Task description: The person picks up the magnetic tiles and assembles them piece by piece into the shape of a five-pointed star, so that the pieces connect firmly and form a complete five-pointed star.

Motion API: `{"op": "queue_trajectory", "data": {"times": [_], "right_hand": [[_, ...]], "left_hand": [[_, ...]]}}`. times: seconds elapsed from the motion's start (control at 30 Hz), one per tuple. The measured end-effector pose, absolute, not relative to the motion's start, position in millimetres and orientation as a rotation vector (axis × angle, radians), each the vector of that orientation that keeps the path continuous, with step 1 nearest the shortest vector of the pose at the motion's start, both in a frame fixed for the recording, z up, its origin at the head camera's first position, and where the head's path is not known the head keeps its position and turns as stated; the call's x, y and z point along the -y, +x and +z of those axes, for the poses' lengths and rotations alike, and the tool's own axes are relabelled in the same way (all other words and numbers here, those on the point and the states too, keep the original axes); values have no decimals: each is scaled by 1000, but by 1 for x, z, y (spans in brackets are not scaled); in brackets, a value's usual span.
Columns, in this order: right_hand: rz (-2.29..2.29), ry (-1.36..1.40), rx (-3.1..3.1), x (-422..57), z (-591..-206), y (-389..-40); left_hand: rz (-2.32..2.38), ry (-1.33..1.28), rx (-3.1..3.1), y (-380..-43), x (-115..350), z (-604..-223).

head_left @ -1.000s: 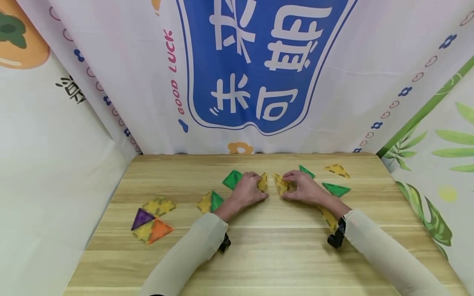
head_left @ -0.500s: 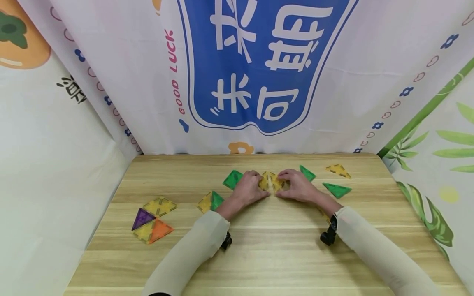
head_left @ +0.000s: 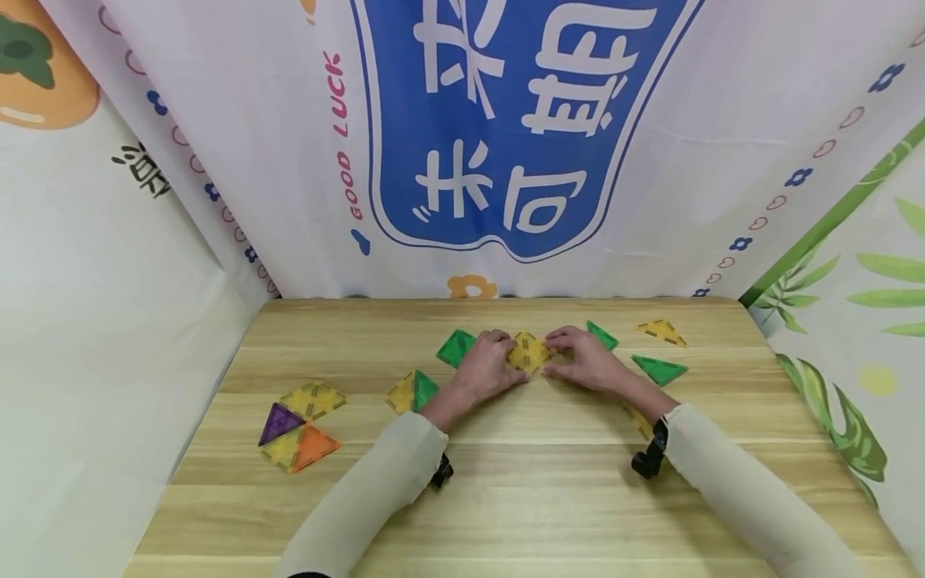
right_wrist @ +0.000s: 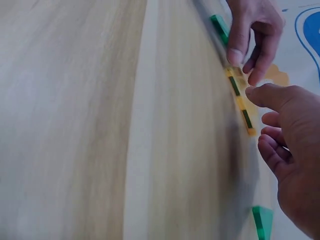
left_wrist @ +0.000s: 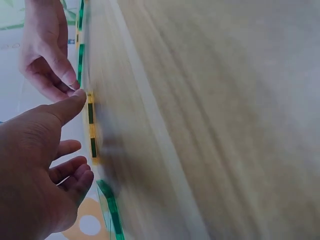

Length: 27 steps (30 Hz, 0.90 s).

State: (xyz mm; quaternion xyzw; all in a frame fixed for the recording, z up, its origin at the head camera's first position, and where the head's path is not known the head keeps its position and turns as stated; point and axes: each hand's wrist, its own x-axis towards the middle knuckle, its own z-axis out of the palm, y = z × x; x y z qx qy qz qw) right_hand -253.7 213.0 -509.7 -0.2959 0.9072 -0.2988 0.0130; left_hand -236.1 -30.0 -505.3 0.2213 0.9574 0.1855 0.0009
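Near the back of the table, two yellow translucent triangular magnetic tiles lie edge to edge as a diamond: a left tile [head_left: 518,353] and a right tile [head_left: 538,353]. My left hand [head_left: 482,368] holds the left tile, thumb at its near edge and fingers at its far edge. From the other side, my right hand [head_left: 588,363] holds the right tile between thumb and fingertips. The palms hide the diamond's outer corners. In the right wrist view the tiles show as a thin yellow edge [right_wrist: 241,102] beside the thumbs.
Left of the hands are a green piece [head_left: 455,348] and a yellow-green pair [head_left: 413,392]. A multicoloured cluster [head_left: 299,425] lies farther left. Green triangles [head_left: 658,370] and a yellow triangle [head_left: 662,331] lie at right; another yellow tile [head_left: 637,421] is partly under the right wrist. A printed curtain [head_left: 405,273] hangs behind.
My right hand has slid its yellow triangle leftward until it meets the one at my left hand. The gap between the two tiles has closed. The left hand has barely moved.
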Motion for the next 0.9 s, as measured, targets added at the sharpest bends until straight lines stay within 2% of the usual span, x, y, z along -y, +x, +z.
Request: {"op": "queue_trajectory", "data": {"times": [0.33,0.67,0.9], "right_hand": [[-968,-849,-2871,-261,-492,-239],[-966,-929,-2934,-314,-497,-232],[-877,-923,-3016,-345,-501,-225]], "left_hand": [[506,987,-2958,-212,17,-494],[359,1337,-2808,-187,-21,-484],[325,1464,-2648,-177,-47,-483]]}}
